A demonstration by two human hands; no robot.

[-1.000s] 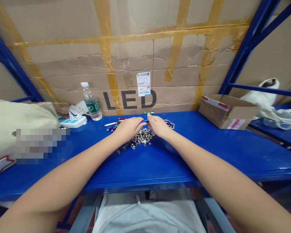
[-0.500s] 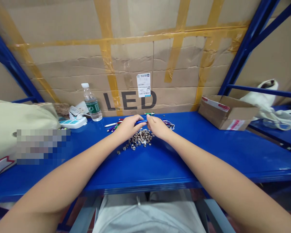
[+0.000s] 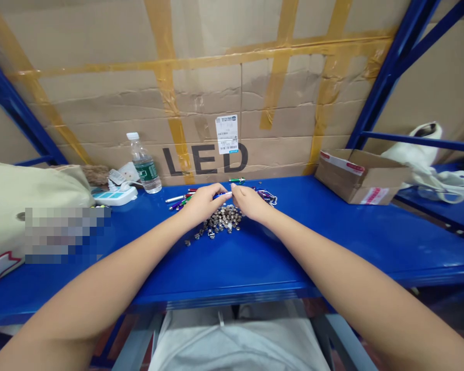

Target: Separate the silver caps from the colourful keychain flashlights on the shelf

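Observation:
Above a pile of small shiny metal pieces (image 3: 225, 218), both my hands meet on a slim blue pen (image 3: 218, 196). My left hand (image 3: 204, 204) wraps the pen's left part between thumb and fingers. At its right end, my right hand (image 3: 251, 203) pinches with thumb and forefinger, hiding that tip. Several coloured pens (image 3: 177, 199) lie left of and behind my left hand, partly covered by it. A green pen (image 3: 236, 180) rests beyond the hands. Purple and silver items (image 3: 269, 197) show just past my right hand.
On the blue tabletop (image 3: 224, 268), a water bottle (image 3: 146, 167) and a white power strip (image 3: 116, 196) stand at the left, near a pale bag (image 3: 31, 190). An open cardboard box (image 3: 361, 175) sits at the right. A large taped carton (image 3: 209, 98) forms the back.
My hands have come slightly closer together, and less blue barrel shows between them. A pale section of the pen now appears beside my right fingertips. The view has shifted slightly.

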